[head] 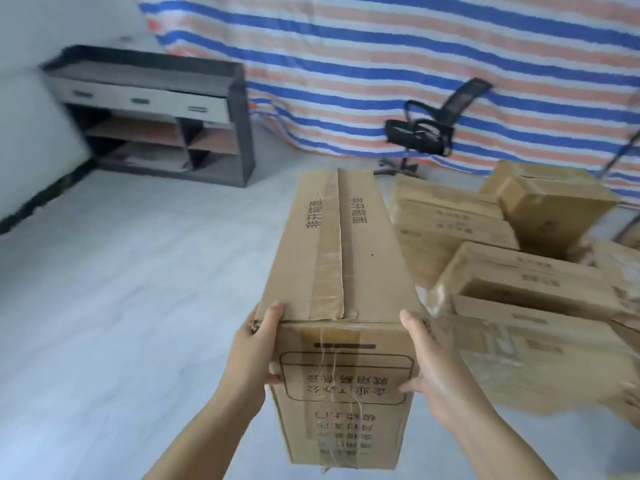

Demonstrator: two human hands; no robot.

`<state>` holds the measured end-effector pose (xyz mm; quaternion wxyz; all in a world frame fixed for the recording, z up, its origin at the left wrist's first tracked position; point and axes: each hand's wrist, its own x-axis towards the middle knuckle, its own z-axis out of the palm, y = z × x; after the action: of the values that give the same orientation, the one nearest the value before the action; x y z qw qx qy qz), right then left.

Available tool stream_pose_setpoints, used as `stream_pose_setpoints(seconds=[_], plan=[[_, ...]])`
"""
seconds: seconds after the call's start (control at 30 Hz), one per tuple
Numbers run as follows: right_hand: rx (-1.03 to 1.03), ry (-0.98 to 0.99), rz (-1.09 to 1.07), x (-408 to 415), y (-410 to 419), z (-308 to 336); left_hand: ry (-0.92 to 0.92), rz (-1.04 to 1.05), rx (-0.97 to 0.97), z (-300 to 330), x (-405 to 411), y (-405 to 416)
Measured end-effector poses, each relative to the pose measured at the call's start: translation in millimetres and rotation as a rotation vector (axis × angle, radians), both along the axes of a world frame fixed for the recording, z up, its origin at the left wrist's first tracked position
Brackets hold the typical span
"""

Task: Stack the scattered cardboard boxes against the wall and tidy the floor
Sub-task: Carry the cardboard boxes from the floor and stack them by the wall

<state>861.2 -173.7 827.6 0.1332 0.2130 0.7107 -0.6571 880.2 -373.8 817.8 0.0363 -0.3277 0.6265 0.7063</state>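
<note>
Long cardboard box [341,299] is sitting centre foreground, off the floor [138,289], its length running away from the person. Left hand [254,351] is gripping its near left edge, right hand [434,372] its near right edge. A heap of cardboard boxes [519,258] is lying on the floor to the right of the held box, some leaning on one another. Office chair [426,133] is standing behind the heap, before the tarp [381,46] hanging across the back. Shelf unit [156,123] is standing far left, against the left wall [31,116], beside the tarp.
</note>
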Motion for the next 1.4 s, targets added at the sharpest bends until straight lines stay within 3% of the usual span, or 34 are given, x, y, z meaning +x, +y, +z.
stream_pose_setpoints(seconds=[0.43, 0.97, 1.17, 1.4], plan=[[0.036, -0.111, 0.676, 36, -298, -31, -0.069, 0.644, -0.001, -18, 151, -245], [0.029, -0.117, 1.442, 14, -602, -60, -0.100, 1.362, 0.064, -18, 196, -425], [0.038, -0.127, 1.595, 43, -711, -66, -0.048, 1.509, 0.082, -31, 228, -504], [0.075, -0.136, 1.573, 94, -860, -76, -0.028, 1.536, 0.113, -48, 280, -650]])
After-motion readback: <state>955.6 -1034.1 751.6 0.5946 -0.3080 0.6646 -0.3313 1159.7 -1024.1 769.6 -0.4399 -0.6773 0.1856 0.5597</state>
